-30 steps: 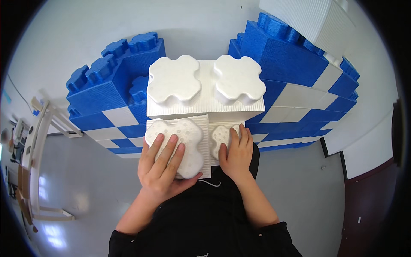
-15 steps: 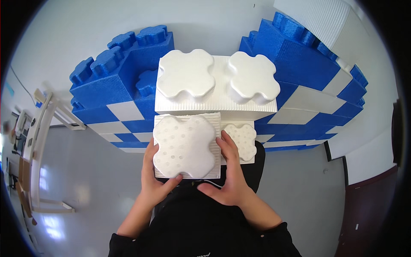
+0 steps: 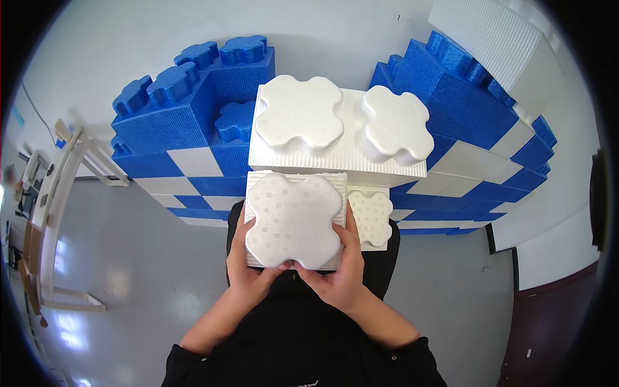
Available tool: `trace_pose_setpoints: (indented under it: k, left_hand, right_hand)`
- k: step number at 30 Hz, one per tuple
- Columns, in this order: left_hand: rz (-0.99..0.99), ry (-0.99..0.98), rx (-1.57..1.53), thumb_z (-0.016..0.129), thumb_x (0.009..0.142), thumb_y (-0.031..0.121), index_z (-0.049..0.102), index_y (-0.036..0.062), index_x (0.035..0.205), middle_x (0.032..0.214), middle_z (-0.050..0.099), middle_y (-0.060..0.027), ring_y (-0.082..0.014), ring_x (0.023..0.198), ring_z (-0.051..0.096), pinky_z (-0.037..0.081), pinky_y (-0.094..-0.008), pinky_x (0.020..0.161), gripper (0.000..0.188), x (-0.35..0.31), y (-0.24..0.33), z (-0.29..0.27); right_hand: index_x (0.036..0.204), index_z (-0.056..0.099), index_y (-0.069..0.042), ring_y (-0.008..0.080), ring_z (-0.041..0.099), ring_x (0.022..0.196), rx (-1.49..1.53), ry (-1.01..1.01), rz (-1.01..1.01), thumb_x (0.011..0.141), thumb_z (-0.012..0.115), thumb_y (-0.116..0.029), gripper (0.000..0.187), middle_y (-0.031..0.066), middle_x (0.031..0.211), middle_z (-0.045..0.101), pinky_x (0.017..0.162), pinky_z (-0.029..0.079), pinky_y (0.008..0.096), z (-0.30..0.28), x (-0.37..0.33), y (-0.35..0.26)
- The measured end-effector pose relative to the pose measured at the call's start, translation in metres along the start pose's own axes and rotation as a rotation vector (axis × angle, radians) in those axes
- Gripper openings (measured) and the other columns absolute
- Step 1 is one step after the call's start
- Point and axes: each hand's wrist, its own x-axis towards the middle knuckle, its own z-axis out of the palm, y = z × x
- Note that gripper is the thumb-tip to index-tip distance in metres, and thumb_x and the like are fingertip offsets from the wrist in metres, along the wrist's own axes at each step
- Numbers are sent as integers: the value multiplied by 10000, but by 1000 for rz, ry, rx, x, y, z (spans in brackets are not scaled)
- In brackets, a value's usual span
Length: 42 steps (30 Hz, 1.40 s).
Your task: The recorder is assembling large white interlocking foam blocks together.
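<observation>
A square white foam building block with one clover-shaped stud on top is held in front of my body. My left hand grips its left side, the thumb on the near edge. On the right side my right hand is closed on the same block, its thumb meeting the near edge close to the left thumb. Just beyond is a larger white block with two clover studs. Partly hidden behind my right hand and the held block, a second single-stud white block sits lower down.
A curved wall of stacked blue and white blocks spreads left and right beyond the white ones. A white ribbed block tops the right part. White table-like frames stand at the left, and a dark red door at the lower right.
My right hand has closed onto the right side of the block, its thumb now at the near edge. The whole view has shifted slightly, with things sitting farther right.
</observation>
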Motion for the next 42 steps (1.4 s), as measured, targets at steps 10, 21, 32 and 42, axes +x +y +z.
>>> trace_pose_setpoints:
  k: [10, 21, 32, 42]
  left_hand:
    - [84, -19, 110, 788, 802, 219, 304, -27, 1450, 1522, 283, -315, -394, 1389, 367, 340, -474, 1098, 845, -7, -16, -10]
    - [-489, 113, -657, 340, 1015, 509, 316, 22, 1479, 1459, 439, -150, -265, 1340, 444, 366, -395, 1099, 673, 21, -30, -11]
    - [-489, 37, -778, 390, 1022, 396, 378, 23, 1438, 1363, 528, -140, -247, 1215, 560, 476, -370, 996, 559, 16, -51, -14]
    - [-535, 42, -649, 352, 1032, 419, 364, 13, 1450, 1376, 519, -145, -240, 1231, 545, 455, -366, 1009, 583, 14, -40, -16]
  right_hand:
    - [1287, 419, 74, 501, 370, 1358, -26, 46, -52, 730, 844, -237, 766, 435, 1433, 291, 1067, 386, 485, -2, -3, 2]
    - [1510, 187, 55, 314, 228, 1448, 798, -24, 546, 1047, 296, -429, 678, 238, 1551, 227, 1183, 163, 376, 1, 11, 58]
    - [1511, 0, 97, 303, 94, 1484, 757, -76, 382, 1026, 301, -516, 838, 239, 1597, 89, 1192, 77, 368, 12, 17, 44]
    - [1519, -3, 83, 262, 117, 1473, 892, -56, 498, 997, 410, -451, 854, 213, 1591, 128, 1183, 98, 345, 8, 19, 31]
